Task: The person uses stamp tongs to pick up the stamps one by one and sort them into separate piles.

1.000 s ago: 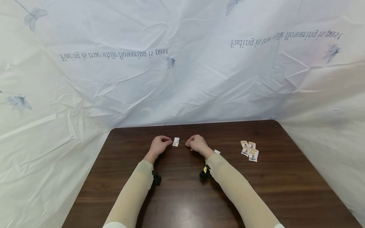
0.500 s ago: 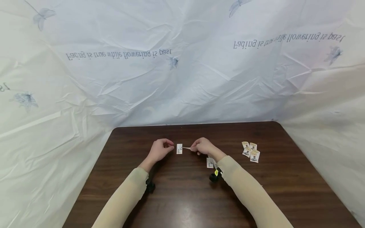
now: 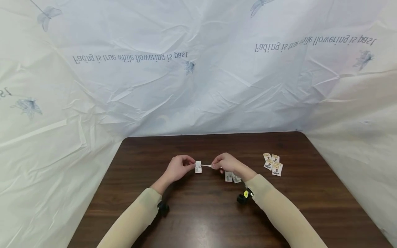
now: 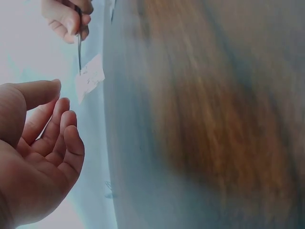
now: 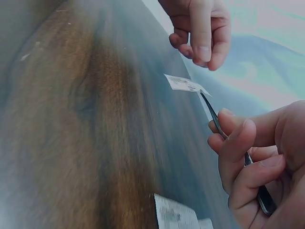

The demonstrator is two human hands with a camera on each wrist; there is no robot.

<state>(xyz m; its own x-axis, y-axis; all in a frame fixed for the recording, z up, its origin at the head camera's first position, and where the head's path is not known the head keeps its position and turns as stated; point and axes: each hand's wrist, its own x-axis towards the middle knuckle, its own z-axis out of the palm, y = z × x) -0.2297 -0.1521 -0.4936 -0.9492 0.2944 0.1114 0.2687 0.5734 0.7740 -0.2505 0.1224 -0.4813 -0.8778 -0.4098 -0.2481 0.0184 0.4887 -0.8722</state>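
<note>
My right hand (image 3: pixel 228 162) pinches a slim pair of dark tweezers (image 5: pixel 218 123) between thumb and fingers. The tweezers' tips hold one edge of a small printed paper slip (image 3: pixel 198 167), raised above the table. Close by the slip's other side is my left hand (image 3: pixel 179 168), thumb and forefinger drawn near each other. Both wrist views show a gap between those fingertips and the slip (image 5: pixel 182 84), so the left hand holds nothing. Under my right hand, two similar slips (image 3: pixel 228 177) lie on the table, partly hidden by it; one slip (image 5: pixel 175 213) also shows low in the right wrist view.
Several yellow-and-white printed slips (image 3: pixel 277 169) lie overlapping on the right part of the dark wooden table (image 3: pixel 198 210). A wrinkled white sheet (image 3: pixel 201 96) with printed flowers and lettering hangs behind the table and along its sides.
Both hands have come nearer to me, and the slip in the tweezers has moved the same way. The slips under my right hand show more now. The left fingertips are closer to the held slip.
</note>
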